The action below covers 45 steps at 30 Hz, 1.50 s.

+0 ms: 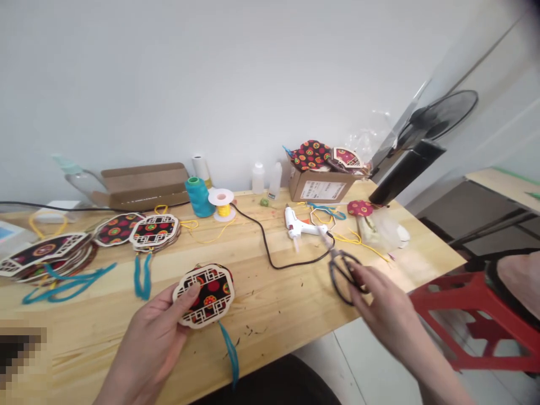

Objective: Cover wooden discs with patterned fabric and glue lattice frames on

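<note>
My left hand (149, 332) is closed on an ornament (213, 295), with the thumb on its front. The ornament has a pale wooden lattice frame over dark patterned fabric, and a teal tassel (230, 354) hangs from its lower edge. On the right, black-handled scissors (336, 254) are in my right hand (386, 309), the fingers around one handle loop. Their blurred blades point away toward a white glue gun (301, 225) lying on the table. Whether the blades are apart, I cannot tell.
Finished-looking ornaments (156, 230) are stacked at the left of the wooden table (295, 304). A teal thread cone (199, 198) and a yellow cord spool (221, 198) stand behind. A cardboard box (320, 188) holds more pieces. The black cable (270, 256) curves across; a red stool (476, 320) is right.
</note>
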Each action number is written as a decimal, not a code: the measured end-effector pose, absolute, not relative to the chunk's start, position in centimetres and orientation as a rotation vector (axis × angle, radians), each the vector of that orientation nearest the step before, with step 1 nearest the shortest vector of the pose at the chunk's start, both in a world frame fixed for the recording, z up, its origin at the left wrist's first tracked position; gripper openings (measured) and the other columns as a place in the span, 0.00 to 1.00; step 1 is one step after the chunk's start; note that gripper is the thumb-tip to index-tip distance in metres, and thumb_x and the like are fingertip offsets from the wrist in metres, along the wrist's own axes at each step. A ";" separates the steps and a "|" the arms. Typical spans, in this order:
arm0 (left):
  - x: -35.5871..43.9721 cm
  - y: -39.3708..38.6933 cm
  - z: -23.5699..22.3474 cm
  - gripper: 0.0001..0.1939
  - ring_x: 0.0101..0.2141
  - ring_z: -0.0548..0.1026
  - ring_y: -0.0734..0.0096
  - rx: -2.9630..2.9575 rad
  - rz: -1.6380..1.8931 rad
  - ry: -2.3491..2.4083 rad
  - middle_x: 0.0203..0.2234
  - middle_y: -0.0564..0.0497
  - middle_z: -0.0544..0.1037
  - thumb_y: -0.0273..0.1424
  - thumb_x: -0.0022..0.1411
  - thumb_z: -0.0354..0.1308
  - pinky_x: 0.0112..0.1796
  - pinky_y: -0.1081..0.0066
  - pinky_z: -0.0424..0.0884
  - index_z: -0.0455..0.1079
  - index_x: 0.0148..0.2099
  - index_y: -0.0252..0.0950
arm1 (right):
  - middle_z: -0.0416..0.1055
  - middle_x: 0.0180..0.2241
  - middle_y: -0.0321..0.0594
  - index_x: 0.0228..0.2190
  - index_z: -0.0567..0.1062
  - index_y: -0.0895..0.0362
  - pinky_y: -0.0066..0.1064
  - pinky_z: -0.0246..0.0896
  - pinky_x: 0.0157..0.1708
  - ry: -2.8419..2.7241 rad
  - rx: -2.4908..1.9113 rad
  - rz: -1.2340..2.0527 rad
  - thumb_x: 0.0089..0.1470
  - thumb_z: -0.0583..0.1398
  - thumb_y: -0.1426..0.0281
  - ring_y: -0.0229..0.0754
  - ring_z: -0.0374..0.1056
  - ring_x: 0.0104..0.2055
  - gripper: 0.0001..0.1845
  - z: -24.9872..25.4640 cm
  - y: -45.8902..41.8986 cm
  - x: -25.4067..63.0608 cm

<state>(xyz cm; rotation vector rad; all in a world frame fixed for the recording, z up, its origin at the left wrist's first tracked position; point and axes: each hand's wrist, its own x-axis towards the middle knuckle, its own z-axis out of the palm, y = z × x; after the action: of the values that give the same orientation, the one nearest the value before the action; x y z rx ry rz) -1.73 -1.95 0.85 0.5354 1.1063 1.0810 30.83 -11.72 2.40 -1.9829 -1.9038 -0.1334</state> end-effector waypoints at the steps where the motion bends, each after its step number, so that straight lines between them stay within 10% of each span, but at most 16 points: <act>1: -1.5 -2.0 0.8 0.19 0.28 0.79 0.65 0.537 1.065 1.100 0.31 0.47 0.82 0.30 0.41 0.73 0.28 0.73 0.78 0.77 0.39 0.34 | 0.73 0.40 0.52 0.45 0.71 0.62 0.41 0.69 0.37 -1.795 -2.101 -0.181 0.57 0.52 0.69 0.50 0.71 0.39 0.16 2.1 -11.6 32.2; 10: -0.4 -3.1 1.2 0.18 0.30 0.80 0.62 0.561 0.986 1.053 0.32 0.43 0.82 0.31 0.45 0.71 0.31 0.70 0.77 0.77 0.40 0.31 | 0.73 0.28 0.46 0.36 0.75 0.58 0.39 0.65 0.27 -1.731 -2.510 -0.164 0.54 0.51 0.67 0.50 0.71 0.29 0.15 0.4 -9.3 37.5; 15: -0.1 -3.6 1.0 0.17 0.31 0.80 0.62 0.570 0.976 1.042 0.32 0.43 0.82 0.31 0.46 0.70 0.32 0.68 0.76 0.77 0.39 0.31 | 0.73 0.42 0.57 0.40 0.75 0.61 0.49 0.63 0.43 -1.725 -2.173 -0.315 0.58 0.48 0.65 0.58 0.68 0.45 0.19 1.5 -8.3 32.9; 26: 0.4 -5.2 1.0 0.16 0.30 0.79 0.64 0.639 0.920 0.980 0.32 0.44 0.82 0.31 0.51 0.67 0.32 0.69 0.74 0.76 0.43 0.31 | 0.79 0.35 0.38 0.36 0.78 0.56 0.32 0.67 0.38 -1.525 -1.403 1.327 0.53 0.60 0.63 0.41 0.73 0.37 0.12 1.9 -5.3 19.0; 45: -0.4 -5.2 0.8 0.15 0.31 0.78 0.66 0.835 0.826 1.021 0.34 0.46 0.82 0.33 0.55 0.64 0.34 0.69 0.75 0.76 0.46 0.35 | 0.77 0.27 0.39 0.28 0.78 0.58 0.29 0.64 0.29 -1.514 -1.451 1.321 0.52 0.60 0.63 0.38 0.69 0.29 0.11 2.0 -5.1 18.8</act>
<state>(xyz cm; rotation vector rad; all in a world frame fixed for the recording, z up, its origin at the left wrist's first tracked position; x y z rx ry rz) -0.42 -5.22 0.77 0.8348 1.0213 0.8260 18.76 -5.08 1.96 -1.4505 -1.5140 1.3212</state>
